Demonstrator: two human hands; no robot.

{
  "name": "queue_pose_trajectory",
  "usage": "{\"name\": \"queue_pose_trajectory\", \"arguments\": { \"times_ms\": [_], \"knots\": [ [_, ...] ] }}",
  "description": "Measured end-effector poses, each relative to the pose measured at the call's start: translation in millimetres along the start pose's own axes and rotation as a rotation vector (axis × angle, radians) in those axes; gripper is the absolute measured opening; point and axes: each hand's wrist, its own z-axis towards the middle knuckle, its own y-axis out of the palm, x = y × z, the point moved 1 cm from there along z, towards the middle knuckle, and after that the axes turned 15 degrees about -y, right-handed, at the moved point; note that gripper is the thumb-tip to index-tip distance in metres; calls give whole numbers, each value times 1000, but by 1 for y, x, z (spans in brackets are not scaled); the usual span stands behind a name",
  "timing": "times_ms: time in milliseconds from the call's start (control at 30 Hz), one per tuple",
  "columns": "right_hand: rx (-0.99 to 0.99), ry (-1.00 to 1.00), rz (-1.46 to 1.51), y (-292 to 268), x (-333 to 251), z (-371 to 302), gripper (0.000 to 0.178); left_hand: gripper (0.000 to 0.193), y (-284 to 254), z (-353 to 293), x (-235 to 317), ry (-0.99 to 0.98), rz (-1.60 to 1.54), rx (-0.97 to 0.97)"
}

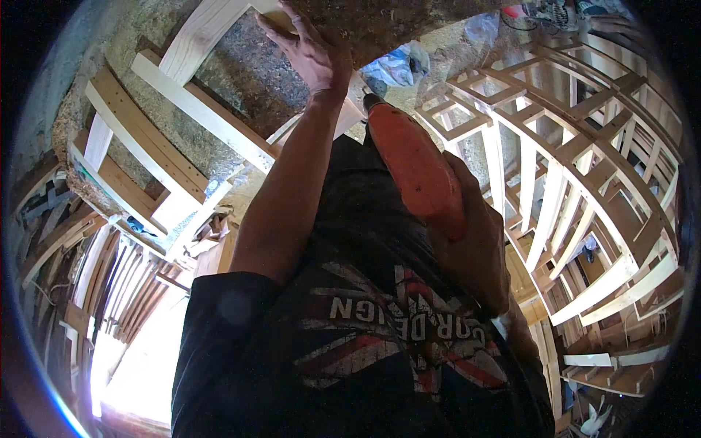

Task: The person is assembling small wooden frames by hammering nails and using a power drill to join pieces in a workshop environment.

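The left hand (310,51) presses flat, fingers spread, on a rough board (380,22) over pale wooden slats (197,109). Just right, the right hand (478,248) grips an orange power tool (416,171), tip beside that wrist; 1 slip could likely nick the skin

Daylight pours in hard at the lower left, blowing out the floor (139,365) to pure white glare. The pale wooden frames (584,182) on the right catch bright, even light, while the dark shirt (350,350) sits in deep shadow, its detail murky. Fisheye bending curves every slat near the rim, and black vignette rings the circle. The orange drill (416,168) is soft, slightly blurred up close.
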Motion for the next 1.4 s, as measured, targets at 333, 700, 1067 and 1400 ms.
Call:
{"name": "queue_pose_trajectory", "arguments": {
  "times_ms": [333, 700, 1067, 1400],
  "knots": [
    [24, -33, -40, -9, 18, -29, 58, 102, -2, 2, -4, 19, -45, -25],
    [481, 44, -97, -39, 70, -122, 47, 94, -32, 5, -12, 267, 77, -210],
    [633, 39, 584, -22, 72, -118, 36, 46, -166, -25, -107, 11, 142, -11],
    [352, -880, -572, -33, 159, 128, 105, 74, -184, -19, -149, 216, 192, -14]
  ]
}}
